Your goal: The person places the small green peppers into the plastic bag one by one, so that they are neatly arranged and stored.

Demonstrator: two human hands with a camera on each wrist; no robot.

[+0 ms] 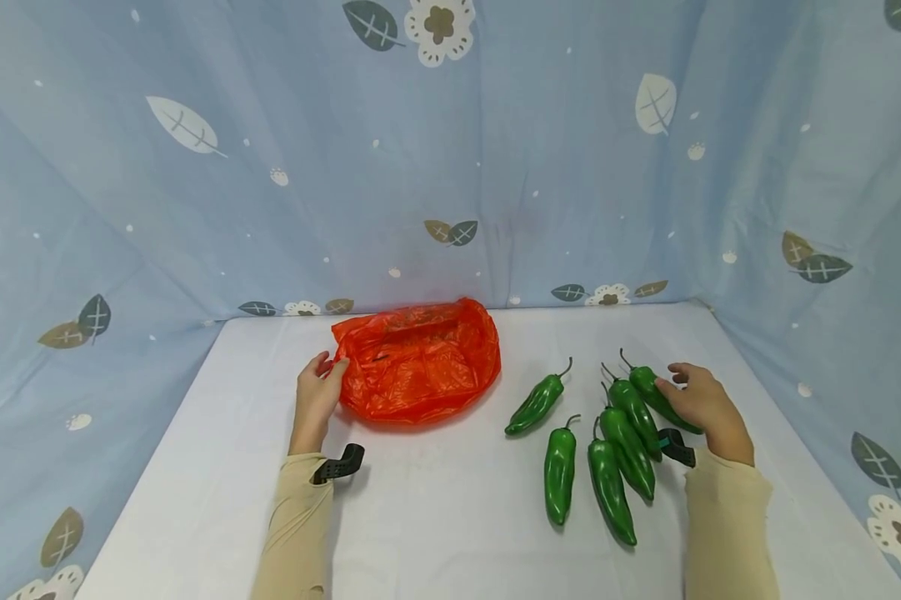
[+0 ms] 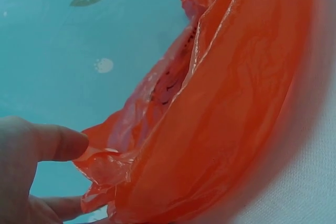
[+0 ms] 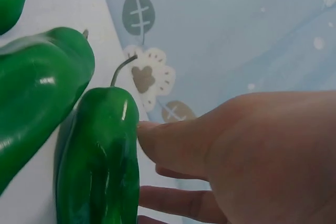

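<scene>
A red plastic bag (image 1: pixel 420 367) lies with its mouth spread at the back of the white table. My left hand (image 1: pixel 319 396) is at the bag's left edge; in the left wrist view the thumb and fingers of that hand (image 2: pixel 37 166) stand around a crumpled corner of the bag (image 2: pixel 210 129). On the right, my right hand (image 1: pixel 708 407) is beside the rightmost green pepper (image 1: pixel 663 400), its thumb at the pepper's side. The right wrist view shows this pepper (image 3: pixel 100 156) with the fingers of my hand (image 3: pixel 236 156) extended along its right side, not curled round it.
Several more green peppers lie between the bag and my right hand, among them one near the bag (image 1: pixel 536 404) and two closer to the front (image 1: pixel 559 475), (image 1: pixel 611 492). Behind the white table (image 1: pixel 435 517) hangs a blue patterned cloth (image 1: pixel 307 150).
</scene>
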